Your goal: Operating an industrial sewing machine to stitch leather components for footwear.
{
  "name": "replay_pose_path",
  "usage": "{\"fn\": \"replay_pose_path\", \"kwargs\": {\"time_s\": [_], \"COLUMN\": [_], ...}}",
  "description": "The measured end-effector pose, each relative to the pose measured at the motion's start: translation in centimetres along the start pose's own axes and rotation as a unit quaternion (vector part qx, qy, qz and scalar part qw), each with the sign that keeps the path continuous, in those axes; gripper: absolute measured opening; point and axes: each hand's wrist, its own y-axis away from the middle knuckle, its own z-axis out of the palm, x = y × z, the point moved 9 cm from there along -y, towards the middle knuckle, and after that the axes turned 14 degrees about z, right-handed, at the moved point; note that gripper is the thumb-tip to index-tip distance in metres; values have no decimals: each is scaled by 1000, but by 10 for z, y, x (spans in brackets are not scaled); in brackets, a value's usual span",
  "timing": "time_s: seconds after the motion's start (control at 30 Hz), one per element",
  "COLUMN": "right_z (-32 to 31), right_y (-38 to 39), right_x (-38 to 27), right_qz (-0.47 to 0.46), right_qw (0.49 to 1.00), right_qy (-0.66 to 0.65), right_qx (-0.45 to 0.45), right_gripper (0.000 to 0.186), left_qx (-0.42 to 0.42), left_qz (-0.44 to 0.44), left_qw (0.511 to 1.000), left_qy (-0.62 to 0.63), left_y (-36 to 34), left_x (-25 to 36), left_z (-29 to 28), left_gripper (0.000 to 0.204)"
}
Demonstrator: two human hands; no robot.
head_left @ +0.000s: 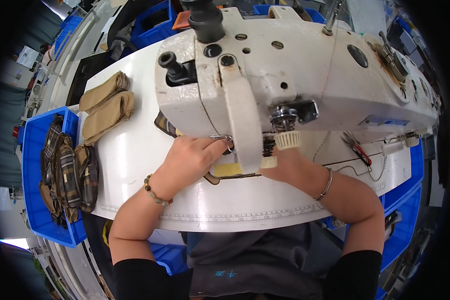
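Note:
A white sewing machine (305,65) fills the upper middle, its head hanging over a white table (135,165). My left hand (197,157) is at the needle area with its fingers bent and pressed together; the fingertips are partly hidden by machine parts, and what they pinch does not show. Behind that hand a plaid fabric piece (163,123) pokes out, and a brown-edged piece (212,179) lies below the needle area beside a yellow patch (227,169). On the other side, my right hand (287,162) reaches under the machine head, its fingers hidden behind a white knob.
Two stacks of brown fabric pieces (107,117) lie at the table's far left. Beyond the left edge, a blue bin (31,150) holds bundled plaid pieces (67,170). Red-handled thread snips (357,150) and a loose cord (370,175) rest right of my right hand.

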Motion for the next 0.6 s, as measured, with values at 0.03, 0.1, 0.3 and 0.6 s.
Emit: {"fn": "replay_pose_path", "kwargs": {"time_s": [0.03,0.1,0.3,0.6], "right_z": [5,1,-18,-22], "right_y": [-1,-5,-8,-1], "right_x": [4,-1,-18,-28], "right_qz": [6,-17,-58,-42], "right_qw": [1000,1000,998,998], "right_qy": [-4,-14,-29,-40], "right_qx": [-12,6,24,-19], "right_gripper": [24,22,15,8], "left_qx": [1,-13,-16,-64], "left_qz": [1,-13,15,20], "left_qw": [1000,1000,999,997], "left_qy": [1,-7,-25,-37], "left_y": [0,2,-6,-5], "left_x": [1,-1,6,15], "left_z": [0,2,0,6], "left_gripper": [20,19,23,26]}}
